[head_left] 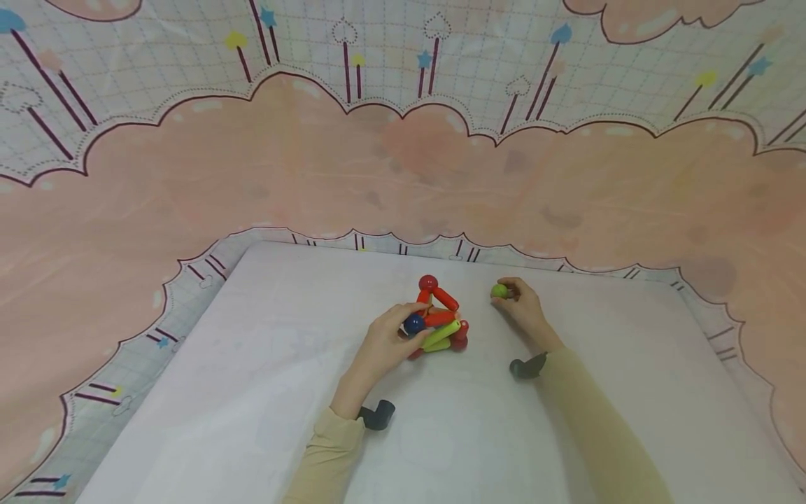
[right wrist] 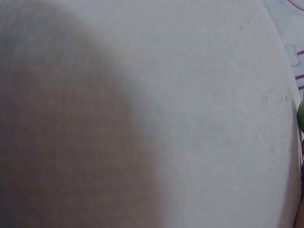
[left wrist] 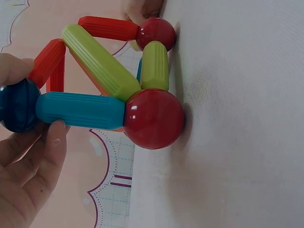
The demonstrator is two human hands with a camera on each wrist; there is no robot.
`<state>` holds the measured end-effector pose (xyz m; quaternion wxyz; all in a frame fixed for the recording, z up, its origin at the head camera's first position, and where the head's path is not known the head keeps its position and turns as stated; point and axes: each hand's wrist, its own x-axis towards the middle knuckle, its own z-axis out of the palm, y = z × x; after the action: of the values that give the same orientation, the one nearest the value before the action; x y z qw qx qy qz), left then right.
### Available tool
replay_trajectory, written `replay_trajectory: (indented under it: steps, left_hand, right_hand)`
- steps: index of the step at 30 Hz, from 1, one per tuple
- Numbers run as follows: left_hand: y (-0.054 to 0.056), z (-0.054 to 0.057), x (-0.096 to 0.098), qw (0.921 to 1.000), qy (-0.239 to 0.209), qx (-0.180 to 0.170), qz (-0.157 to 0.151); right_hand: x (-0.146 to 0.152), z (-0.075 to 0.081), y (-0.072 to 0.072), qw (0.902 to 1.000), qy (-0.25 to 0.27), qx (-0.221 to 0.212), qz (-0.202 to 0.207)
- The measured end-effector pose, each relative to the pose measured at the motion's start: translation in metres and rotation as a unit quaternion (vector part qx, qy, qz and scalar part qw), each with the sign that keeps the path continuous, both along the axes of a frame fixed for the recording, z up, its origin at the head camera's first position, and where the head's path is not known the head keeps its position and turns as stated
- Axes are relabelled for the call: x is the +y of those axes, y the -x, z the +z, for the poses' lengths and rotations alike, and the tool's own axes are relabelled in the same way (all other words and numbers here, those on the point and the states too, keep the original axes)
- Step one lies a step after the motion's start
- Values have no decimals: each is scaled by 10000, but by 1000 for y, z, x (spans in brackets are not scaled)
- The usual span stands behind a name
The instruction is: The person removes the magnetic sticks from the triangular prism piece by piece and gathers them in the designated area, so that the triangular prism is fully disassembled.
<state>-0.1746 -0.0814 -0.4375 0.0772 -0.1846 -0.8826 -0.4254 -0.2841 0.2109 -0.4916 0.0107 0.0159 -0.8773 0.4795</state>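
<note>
A frame of magnetic rods and balls stands on the white table. At its near left corner my left hand holds the dark blue ball, thumb and fingers around it. From that ball a teal rod runs to a red ball low at the table surface. Green rods and red rods join the other corners, and another red ball sits at the far top. To the right of the frame, my right hand pinches a light green ball between thumb and fingers.
The white table spreads around both hands. Behind it hangs a patterned cloth with peach cloud shapes, which also shows along the sides. A black wrist device is at the left wrist and another at the right.
</note>
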Motion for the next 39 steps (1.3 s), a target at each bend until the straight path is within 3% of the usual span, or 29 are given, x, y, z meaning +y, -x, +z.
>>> replay_trajectory:
  steps: [15,23,29,39]
  left_hand:
    - [0,1,3,9999,-58,-131,-41]
    - [0,1,3,9996,-121,-236,7]
    - [-1,3,2,9981,-277,-542,6]
    - [-1,7,-2,9996,-86,-257,14]
  right_hand:
    - [10,6,-2,9991,-44,-421,-52]
    - [21,19,-4,9990,-309,222,219]
    - [17,41,-11,9920,-703,830,634]
    - [-13,84,-40,9747,-1321,1401,1133]
